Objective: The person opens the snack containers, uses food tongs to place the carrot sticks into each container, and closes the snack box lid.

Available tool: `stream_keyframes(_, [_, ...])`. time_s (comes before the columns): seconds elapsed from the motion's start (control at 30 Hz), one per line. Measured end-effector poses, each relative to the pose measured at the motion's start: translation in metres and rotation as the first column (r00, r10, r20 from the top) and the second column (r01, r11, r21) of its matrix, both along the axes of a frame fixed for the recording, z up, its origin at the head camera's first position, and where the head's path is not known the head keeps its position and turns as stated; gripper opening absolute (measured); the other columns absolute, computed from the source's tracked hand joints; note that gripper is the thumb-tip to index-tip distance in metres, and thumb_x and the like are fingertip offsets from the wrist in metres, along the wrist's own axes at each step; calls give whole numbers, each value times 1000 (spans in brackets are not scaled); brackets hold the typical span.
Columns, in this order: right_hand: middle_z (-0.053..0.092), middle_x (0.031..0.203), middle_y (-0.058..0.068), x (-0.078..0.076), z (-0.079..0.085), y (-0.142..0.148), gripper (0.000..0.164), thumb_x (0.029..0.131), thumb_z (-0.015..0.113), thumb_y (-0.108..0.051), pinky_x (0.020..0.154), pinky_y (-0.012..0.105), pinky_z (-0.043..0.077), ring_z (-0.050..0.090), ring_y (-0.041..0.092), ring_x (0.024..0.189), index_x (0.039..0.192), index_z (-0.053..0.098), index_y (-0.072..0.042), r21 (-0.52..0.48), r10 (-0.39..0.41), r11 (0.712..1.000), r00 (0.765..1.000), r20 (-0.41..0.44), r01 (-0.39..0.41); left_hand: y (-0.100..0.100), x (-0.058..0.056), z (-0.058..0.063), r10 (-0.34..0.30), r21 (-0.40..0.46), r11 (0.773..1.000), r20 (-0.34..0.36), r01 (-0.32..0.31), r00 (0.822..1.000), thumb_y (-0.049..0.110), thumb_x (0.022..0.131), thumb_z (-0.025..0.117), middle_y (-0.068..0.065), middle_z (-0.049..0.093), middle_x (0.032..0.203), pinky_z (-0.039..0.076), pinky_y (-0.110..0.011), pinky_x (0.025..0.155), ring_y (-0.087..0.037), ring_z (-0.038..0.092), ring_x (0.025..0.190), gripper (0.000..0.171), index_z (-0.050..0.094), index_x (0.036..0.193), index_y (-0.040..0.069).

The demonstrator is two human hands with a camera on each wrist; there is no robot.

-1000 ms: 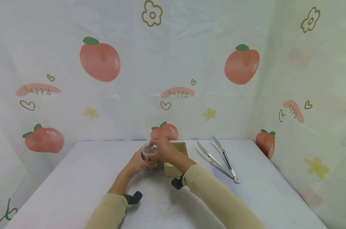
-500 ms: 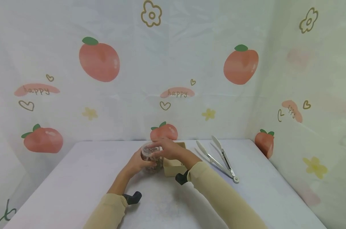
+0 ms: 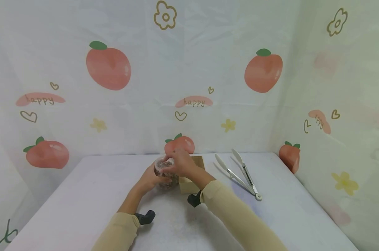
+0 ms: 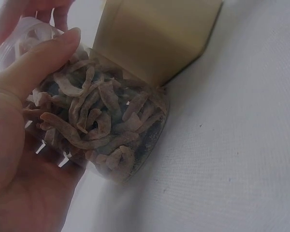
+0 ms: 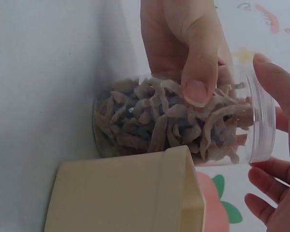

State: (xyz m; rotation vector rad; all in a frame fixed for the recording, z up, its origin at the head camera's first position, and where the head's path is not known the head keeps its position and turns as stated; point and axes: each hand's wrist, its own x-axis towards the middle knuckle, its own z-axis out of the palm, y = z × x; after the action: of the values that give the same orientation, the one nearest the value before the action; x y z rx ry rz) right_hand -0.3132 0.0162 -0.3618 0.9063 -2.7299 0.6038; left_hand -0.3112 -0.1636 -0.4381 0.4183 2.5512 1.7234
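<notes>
A clear plastic jar filled with brownish-grey dried strips stands upright on the table. My left hand grips its side, with the thumb across the wall. From above, my right hand holds the clear screw lid, thumb on one side of its rim and fingers on the other. Against the jar's right side stands a cream open-topped box, partly hidden by the right forearm. The inside of the box is mostly out of sight.
Metal tongs with pale tips lie spread on the table, right of the box. A printed curtain hangs behind the table's far edge and along the right side.
The right hand turned on the lid, its wrist swinging right with spread fingers and then back left with them bent. The left hand and the jar stayed put.
</notes>
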Motion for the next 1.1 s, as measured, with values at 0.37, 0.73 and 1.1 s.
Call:
stream_keyframes(0.37, [45, 147, 6, -3, 9, 21, 47, 90, 71, -25, 105, 32, 38, 41, 19, 134, 135, 60, -18, 9, 220, 974, 958, 186, -225, 0, 1, -1, -18, 8, 1000, -29, 18, 999, 21, 71, 87, -14, 51, 133, 34, -52, 104, -31, 47, 122, 93, 35, 146, 5])
stream_keyframes(0.73, [69, 105, -4, -4, 4, 12, 38, 78, 82, -31, 78, 21, 47, 57, 9, 95, 110, 73, -14, -54, 153, 987, 987, 44, -151, 0, 1, -1, -26, 26, 999, -22, 27, 999, 18, 72, 87, -14, 51, 133, 34, -53, 104, -31, 47, 122, 91, 35, 146, 6])
stream_keyframes(1.1, [64, 105, -4, 0, -1, 8, 36, 79, 82, -35, 82, 26, 46, 54, 16, 100, 106, 69, -15, -121, 98, 989, 990, 106, -85, 3, 18, 20, -39, 7, 999, -6, 39, 999, 11, 77, 82, -19, 48, 136, 35, -53, 103, -33, 46, 123, 87, 32, 147, 1])
